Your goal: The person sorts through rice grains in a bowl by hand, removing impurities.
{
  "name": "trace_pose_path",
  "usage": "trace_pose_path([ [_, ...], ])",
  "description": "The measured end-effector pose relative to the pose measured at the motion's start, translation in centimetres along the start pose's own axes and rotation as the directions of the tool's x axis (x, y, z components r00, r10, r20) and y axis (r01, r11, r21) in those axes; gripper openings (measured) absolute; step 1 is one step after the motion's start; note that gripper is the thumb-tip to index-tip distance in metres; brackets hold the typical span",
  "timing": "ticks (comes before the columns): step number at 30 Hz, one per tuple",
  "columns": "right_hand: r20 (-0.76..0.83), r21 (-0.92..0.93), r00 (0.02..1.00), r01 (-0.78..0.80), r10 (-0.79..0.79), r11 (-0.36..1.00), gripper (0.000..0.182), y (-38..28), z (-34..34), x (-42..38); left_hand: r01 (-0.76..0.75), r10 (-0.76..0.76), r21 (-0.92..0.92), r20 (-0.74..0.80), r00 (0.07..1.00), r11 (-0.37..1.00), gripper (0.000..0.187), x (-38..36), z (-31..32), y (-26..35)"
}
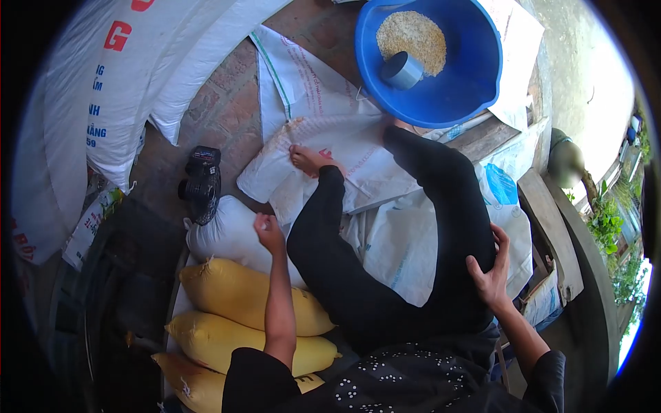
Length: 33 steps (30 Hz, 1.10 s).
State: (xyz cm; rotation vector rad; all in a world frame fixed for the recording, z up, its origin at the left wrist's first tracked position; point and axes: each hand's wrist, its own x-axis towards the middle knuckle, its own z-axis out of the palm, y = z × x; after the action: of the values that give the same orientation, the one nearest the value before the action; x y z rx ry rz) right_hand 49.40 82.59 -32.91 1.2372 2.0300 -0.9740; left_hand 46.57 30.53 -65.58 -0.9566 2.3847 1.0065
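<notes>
My left hand (269, 233) is raised with its fingers curled in, above a tied white sack (231, 230). Whatever it may hold is too small to tell. A black bundle that looks wrapped in plastic (202, 184) sits just beyond it. My right hand (490, 274) rests on the knee of my black trousers (458, 227), thumb and fingers apart. Past my feet stands a blue basin (430, 103). Pale grain or flakes (416, 41) lie in it, with a grey cup (402, 71) tipped on its side.
Stacked yellow sacks (241, 342) lie by my left arm. Large printed white sacks (117, 89) rise at the far left. Flattened white sacks (344, 148) cover part of the brick floor (224, 89). Wooden boards (551, 227) and green plants (606, 220) are at the right.
</notes>
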Motion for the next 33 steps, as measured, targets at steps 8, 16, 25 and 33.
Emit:
trace_pose_path([
  [8, 0.028, 0.161, 0.985, 0.161, -0.168, 0.974, 0.101, 3.1, 3.3, 6.3, 0.506, -0.44, -0.182, 0.307, 0.844, 0.843, 0.039, -0.9, 13.6, -2.5],
  [16, -0.1, 0.314, 0.867, 0.493, -0.489, 0.811, 0.104, 13.1, 10.7, 10.9, -0.201, 0.225, -0.272, 0.058, 0.973, 0.941, 0.032, 11.4, 18.5, 2.4],
  [25, -0.253, 0.257, 0.704, 0.71, -0.663, 0.656, 0.077, 19.2, 18.4, 15.3, -0.35, 0.579, -0.462, 0.656, 0.484, 0.815, 0.068, 14.7, 27.1, 27.0],
  [33, -0.312, 0.155, 0.61, 0.789, -0.728, 0.594, 0.064, 21.4, 19.2, 18.0, -0.481, 0.692, -0.502, 0.578, 0.432, 0.719, 0.064, 8.8, 34.9, 28.8],
])
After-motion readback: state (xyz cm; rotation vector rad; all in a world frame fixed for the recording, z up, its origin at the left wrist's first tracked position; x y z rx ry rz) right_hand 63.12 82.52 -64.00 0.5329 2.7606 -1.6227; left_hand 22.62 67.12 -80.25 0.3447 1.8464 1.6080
